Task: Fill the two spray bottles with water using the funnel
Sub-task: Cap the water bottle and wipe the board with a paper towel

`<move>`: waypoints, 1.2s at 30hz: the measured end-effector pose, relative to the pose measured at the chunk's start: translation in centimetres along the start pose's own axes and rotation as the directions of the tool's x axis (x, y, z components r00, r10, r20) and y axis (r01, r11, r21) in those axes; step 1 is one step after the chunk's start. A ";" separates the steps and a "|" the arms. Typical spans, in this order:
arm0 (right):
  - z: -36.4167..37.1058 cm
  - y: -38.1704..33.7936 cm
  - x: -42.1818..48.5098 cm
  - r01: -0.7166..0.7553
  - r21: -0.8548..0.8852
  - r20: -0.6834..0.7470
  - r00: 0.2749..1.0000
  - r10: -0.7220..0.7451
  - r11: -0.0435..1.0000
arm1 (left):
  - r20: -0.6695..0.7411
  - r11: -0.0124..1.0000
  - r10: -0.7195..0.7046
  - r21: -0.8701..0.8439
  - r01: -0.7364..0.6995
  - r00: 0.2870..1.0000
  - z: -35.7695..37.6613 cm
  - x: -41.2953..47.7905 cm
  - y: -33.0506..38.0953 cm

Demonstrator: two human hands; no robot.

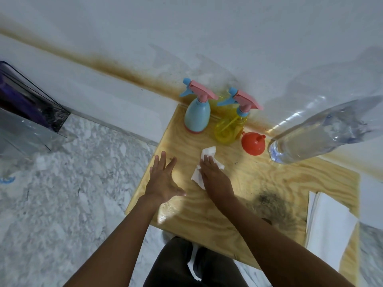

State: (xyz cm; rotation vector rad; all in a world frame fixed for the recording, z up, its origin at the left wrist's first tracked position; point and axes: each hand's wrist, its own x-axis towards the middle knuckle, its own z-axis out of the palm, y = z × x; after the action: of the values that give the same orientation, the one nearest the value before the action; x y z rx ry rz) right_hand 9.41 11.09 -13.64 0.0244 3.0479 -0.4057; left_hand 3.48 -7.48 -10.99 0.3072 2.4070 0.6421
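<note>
A pale plywood table (217,208) stands against a white wall (207,27), which carries a brown smear beside the table's far edge. Grey-white marbled floor (62,204) spreads left of the table, whose near top shines with glare.

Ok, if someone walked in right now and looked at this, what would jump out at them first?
Probably the two spray bottles at the table's far edge by the wall, the blue one left of the yellow one, both with pink-and-blue trigger heads on. Next, the red funnel lying beside the yellow bottle, and the right hand pressing a white tissue onto the wooden table.
</note>
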 end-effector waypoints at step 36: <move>1.6 -2.0 4.0 0.109 0.015 -0.008 0.994 -0.109 0.994 | 0.011 0.997 -0.030 0.077 0.029 0.999 0.1 0.3 -0.1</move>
State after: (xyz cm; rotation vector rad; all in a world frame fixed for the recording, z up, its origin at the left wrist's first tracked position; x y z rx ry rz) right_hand 5.46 8.78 -14.93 -0.1402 3.0626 -0.4375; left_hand 3.29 -7.36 -11.30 0.3067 2.4234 0.5343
